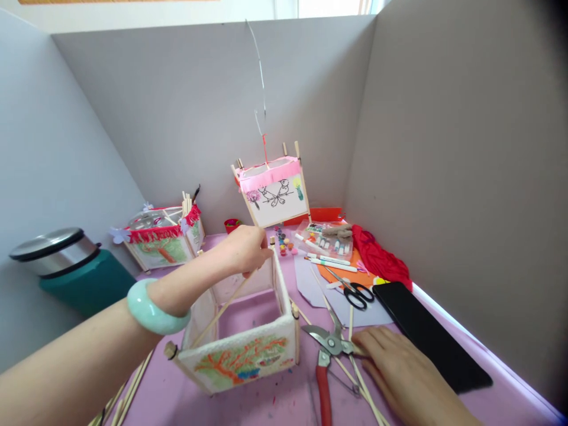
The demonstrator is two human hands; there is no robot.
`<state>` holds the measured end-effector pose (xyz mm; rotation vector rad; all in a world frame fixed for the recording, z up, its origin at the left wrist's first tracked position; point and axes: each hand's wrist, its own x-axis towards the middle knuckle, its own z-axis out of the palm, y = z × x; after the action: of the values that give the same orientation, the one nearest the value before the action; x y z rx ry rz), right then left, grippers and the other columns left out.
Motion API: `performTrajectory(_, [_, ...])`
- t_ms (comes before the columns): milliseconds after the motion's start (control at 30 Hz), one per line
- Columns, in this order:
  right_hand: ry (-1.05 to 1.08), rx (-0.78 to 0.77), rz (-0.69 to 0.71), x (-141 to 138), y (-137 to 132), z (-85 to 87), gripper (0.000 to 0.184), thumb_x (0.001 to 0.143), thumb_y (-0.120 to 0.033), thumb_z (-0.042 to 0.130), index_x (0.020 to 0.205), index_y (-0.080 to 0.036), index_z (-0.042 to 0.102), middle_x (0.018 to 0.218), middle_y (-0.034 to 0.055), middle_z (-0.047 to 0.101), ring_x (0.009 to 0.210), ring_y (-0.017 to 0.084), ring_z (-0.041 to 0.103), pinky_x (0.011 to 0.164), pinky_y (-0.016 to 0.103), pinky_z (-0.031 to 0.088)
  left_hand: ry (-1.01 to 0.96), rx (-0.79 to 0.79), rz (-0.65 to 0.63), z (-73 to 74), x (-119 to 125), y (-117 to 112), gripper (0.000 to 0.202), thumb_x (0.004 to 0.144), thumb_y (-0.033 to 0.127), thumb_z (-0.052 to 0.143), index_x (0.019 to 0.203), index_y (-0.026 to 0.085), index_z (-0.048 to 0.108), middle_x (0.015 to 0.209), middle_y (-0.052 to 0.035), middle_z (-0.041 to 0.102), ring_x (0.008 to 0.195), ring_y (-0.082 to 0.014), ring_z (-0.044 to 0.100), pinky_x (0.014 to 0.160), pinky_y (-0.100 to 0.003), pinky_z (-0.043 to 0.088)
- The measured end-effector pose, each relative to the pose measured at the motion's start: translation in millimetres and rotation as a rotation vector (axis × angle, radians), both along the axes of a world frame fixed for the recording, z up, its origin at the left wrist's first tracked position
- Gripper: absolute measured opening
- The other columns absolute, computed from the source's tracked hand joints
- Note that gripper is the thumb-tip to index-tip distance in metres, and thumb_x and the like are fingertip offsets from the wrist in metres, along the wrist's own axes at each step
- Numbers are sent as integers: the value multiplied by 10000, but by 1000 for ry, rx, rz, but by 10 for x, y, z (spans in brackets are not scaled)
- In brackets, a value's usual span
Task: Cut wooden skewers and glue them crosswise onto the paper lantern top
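My left hand (243, 249), with a pale green bangle (153, 307) on the wrist, is closed on the far top corner of an open square lantern frame (248, 337) of wooden sticks and paper panels; its front panel shows a painted tree. My right hand (402, 370) lies flat on the pink table (266, 402), fingers stretched over loose thin sticks (355, 378), fingertips beside red-handled pruning shears (326, 355).
A finished pink-topped lantern (275, 190) hangs from a wire at the back. Another lantern with red fringe (162, 236) stands left, near a steel-lidded bin (66, 260). Black scissors (355, 291), markers (331, 260), red yarn (381, 255) and a black phone (426, 331) lie right.
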<state>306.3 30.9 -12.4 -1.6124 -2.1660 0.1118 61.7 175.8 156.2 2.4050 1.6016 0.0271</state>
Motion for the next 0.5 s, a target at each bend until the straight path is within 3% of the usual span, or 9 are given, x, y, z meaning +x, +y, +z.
performTrajectory(233, [-20, 9, -29, 8, 23, -134, 223, 887, -169, 446, 794, -215, 644, 809, 57, 686, 723, 206, 641, 662, 302, 478, -37, -29, 31, -61, 31, 41, 219, 773, 311, 454, 790, 154, 605, 669, -43, 709, 374, -108, 557, 447, -217, 414])
performTrajectory(500, [2, -52, 4, 49, 32, -125, 232, 895, -142, 441, 896, -222, 659, 880, 53, 696, 809, 216, 660, 679, 300, 499, -129, 21, 116, -86, 58, 65, 99, 697, 260, 525, 664, 183, 577, 579, -20, 674, 447, -117, 547, 469, -217, 373])
